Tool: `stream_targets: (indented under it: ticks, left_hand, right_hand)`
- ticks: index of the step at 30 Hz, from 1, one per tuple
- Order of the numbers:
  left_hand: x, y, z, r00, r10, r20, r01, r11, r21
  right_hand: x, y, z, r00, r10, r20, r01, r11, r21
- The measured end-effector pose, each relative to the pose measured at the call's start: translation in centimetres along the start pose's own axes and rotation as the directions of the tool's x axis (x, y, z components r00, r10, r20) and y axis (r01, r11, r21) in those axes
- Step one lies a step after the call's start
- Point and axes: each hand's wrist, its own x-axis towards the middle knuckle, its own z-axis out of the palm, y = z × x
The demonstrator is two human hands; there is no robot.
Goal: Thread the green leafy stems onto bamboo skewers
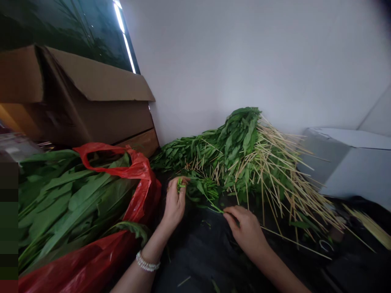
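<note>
My left hand (176, 201), with a beaded bracelet (148, 263) at the wrist, is closed around some short green stems (181, 184). To the right, my right hand (242, 226) pinches the end of a thin green stem (216, 208) between thumb and fingertips. That stem runs up and left toward a small bunch of cut greens (207, 188) lying on the dark surface. Just behind stands a large heap of leafy greens (241, 134) with many thin wooden sticks (281, 171) poking out to the right.
At left, a red plastic bag (142, 179) is full of long green leaves (76, 199). Behind it stands an open cardboard box (106, 118). A white box (354, 162) sits at right against the pale wall (253, 53). More sticks (369, 224) lie at far right on the black sheet (195, 256).
</note>
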Motion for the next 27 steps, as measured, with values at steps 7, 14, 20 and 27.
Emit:
stream_targets:
  ticks: [7, 14, 20, 27]
  left_hand:
    - [-1.5, 1.6, 0.6, 0.839, 0.189, 0.51, -0.248, 0.967, 0.05]
    - [-2.0, 1.1, 1.1, 0.689, 0.199, 0.697, -0.415, 0.896, 0.155]
    - [-2.0, 0.9, 1.1, 0.732, 0.179, 0.658, -0.365, 0.918, 0.156]
    - [-1.9, 1.7, 1.3, 0.822, 0.143, 0.552, -0.225, 0.971, 0.084]
  right_hand:
    - [-0.5, -0.8, 0.0, 0.98, -0.201, -0.006, 0.191, 0.941, -0.281]
    - [-0.4, -1.1, -0.3, 0.966, -0.255, -0.03, 0.239, 0.935, -0.26]
    - [-0.3, -0.3, -0.2, 0.983, -0.172, -0.062, 0.157, 0.966, -0.204]
    - [-0.1, -0.8, -0.1, 0.997, -0.073, 0.022, 0.075, 0.994, -0.084]
